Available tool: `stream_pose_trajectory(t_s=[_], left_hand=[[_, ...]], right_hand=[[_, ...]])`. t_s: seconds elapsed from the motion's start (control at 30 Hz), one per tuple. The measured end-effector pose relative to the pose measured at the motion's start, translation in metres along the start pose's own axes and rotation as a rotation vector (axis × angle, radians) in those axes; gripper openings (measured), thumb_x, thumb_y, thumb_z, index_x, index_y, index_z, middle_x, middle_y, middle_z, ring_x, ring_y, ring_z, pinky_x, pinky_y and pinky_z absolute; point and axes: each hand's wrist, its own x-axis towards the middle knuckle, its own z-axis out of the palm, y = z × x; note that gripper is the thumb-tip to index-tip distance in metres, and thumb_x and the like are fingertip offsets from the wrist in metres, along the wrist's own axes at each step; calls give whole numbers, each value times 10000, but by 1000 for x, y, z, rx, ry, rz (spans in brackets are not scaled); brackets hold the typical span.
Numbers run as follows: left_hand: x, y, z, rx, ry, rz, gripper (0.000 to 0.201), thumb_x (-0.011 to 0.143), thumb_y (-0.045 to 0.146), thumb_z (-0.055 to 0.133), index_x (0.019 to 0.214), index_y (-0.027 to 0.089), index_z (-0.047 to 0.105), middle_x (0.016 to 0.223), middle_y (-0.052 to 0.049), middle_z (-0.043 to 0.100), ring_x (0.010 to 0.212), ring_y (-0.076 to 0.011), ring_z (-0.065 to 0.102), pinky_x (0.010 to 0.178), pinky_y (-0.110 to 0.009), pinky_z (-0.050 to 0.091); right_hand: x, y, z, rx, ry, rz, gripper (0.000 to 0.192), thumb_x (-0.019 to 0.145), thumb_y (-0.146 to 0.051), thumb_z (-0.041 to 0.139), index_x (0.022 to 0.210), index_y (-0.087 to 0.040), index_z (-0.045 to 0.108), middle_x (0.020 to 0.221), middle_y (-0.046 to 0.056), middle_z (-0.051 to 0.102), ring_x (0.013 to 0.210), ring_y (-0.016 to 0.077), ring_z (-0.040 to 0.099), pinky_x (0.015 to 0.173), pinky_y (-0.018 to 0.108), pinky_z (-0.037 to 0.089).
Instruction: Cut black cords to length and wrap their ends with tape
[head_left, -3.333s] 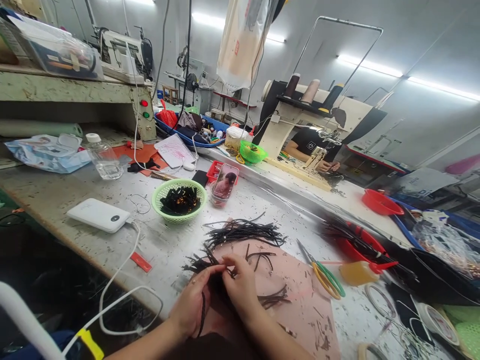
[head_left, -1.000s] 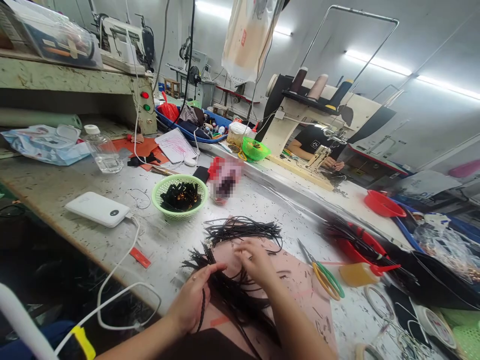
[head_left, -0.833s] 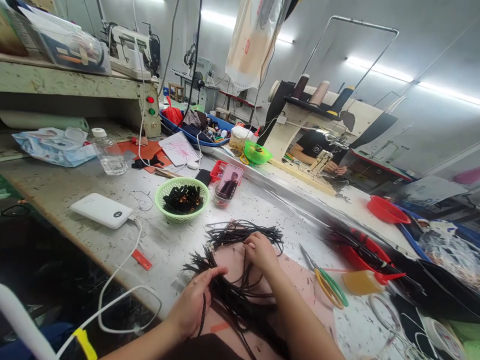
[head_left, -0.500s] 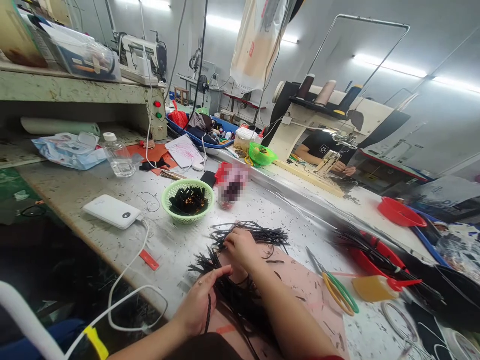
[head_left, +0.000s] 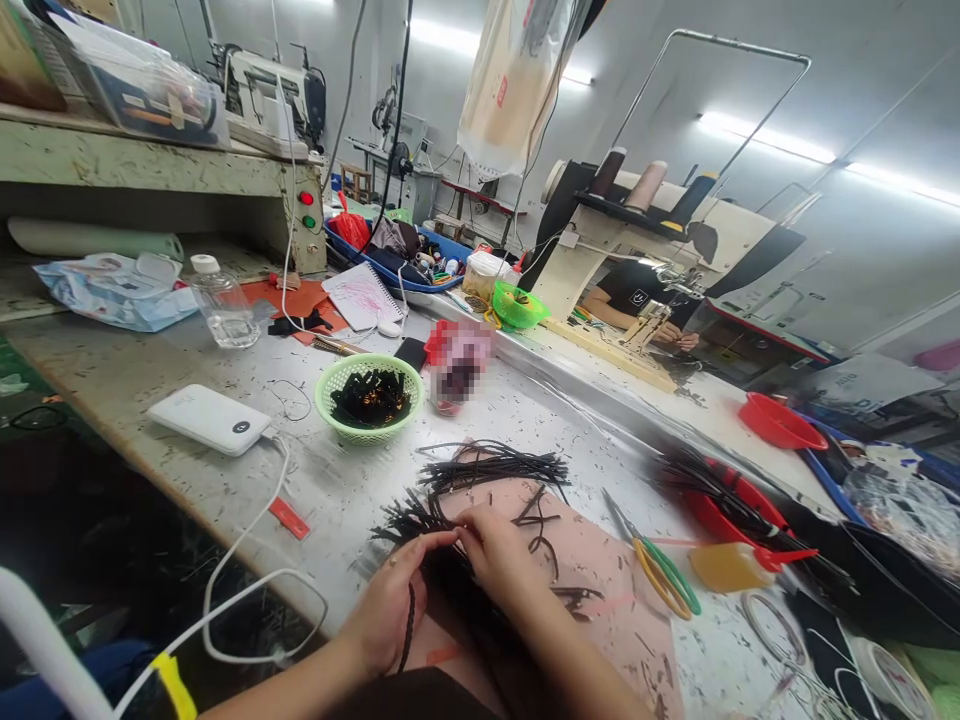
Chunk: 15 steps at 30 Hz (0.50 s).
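Note:
My left hand (head_left: 390,605) is curled round a black braided cord (head_left: 409,628), which hangs below the palm. Its thumb and fingertips meet those of my right hand (head_left: 499,555), pinched together over a dark bundle of cords (head_left: 412,518). Whatever sits between the right fingertips is too small to make out. Beyond the hands, a second bundle of black cords (head_left: 495,467) lies across the far end of a pink sheet (head_left: 600,560). A few loose cord pieces (head_left: 536,520) rest on that sheet, just past my right hand.
Scissors (head_left: 652,565) with green and yellow handles lie to the right, beside a yellow glue bottle (head_left: 727,568). A green basket (head_left: 369,400) of black pieces stands ahead, near a white power bank (head_left: 210,418) with its cable. A co-worker sits behind the sewing machine (head_left: 592,240).
My right hand has come back from the far cord bundle to my left fingertips. Loose cord pieces now show on the pink sheet. The view has swung slightly right.

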Motion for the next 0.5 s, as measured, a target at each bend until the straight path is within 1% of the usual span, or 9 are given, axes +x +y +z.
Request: stream_pose_trajectory(t_s=[0.07,0.13,0.2,0.27,0.33,0.4,0.43,0.47,0.5], left_hand=[[0,1,1,-34,-53,-4,265,744,351,517,861,200,700,1003,-54,675,1086,-235,502,984,-328,322],[0,2,1,-60,-69,-13,258,735,345,529,873,209,700,993,-48,680,1081,-234,507,987,-332,321],[1,3,1,-66,-62,-22,261,725,349,544,879,211,702,998,-48,681,1101,-235,494,999,-334,305],[2,3,1,-36,-33,-26,274,717,369,553,871,200,705,1010,-57,678,1128,-240,472,1011,-333,285],[1,4,2,0,-9,-31,302,708,391,561,869,180,705,1013,-70,678,1138,-248,463,1010,-336,286],[0,6,4,15,-5,-41,323,695,406,571,865,165,704,1000,-79,683,1128,-258,473,995,-344,311],[-1,8,5,15,-4,-52,336,689,416,575,866,161,703,994,-82,684,1117,-266,482,983,-354,328],[-2,9,6,15,7,-58,349,682,426,580,866,156,703,990,-88,686,1101,-275,495,968,-369,348],[-2,9,6,20,27,-56,364,677,436,583,864,149,704,989,-97,685,1083,-285,510,953,-386,365]], right_hand=[[-7,-2,3,38,12,30,119,791,-139,477,840,-173,580,815,60,639,760,171,587,674,257,431],[-10,-6,0,37,-20,28,109,784,-154,494,805,-186,596,785,47,638,724,165,583,646,257,432],[-8,-8,-8,27,-85,-44,96,759,-152,530,753,-201,613,764,28,630,732,163,573,668,264,427],[2,-2,-19,34,-132,-115,109,744,-135,545,723,-206,625,759,13,629,758,157,565,713,271,420],[20,13,-29,14,-86,-96,144,760,-120,522,760,-203,639,784,16,635,793,156,559,752,278,414],[42,33,-34,-82,15,-21,229,772,-82,486,899,-197,638,887,46,628,870,171,544,794,297,404],[52,44,-35,-151,31,1,286,771,-60,474,970,-199,624,953,64,611,909,181,531,810,310,397],[62,53,-35,-215,32,11,311,766,-50,477,999,-203,617,1013,80,590,946,194,516,824,325,388],[70,60,-34,-264,18,9,304,763,-51,487,988,-205,623,1056,90,571,970,207,505,828,337,381]])
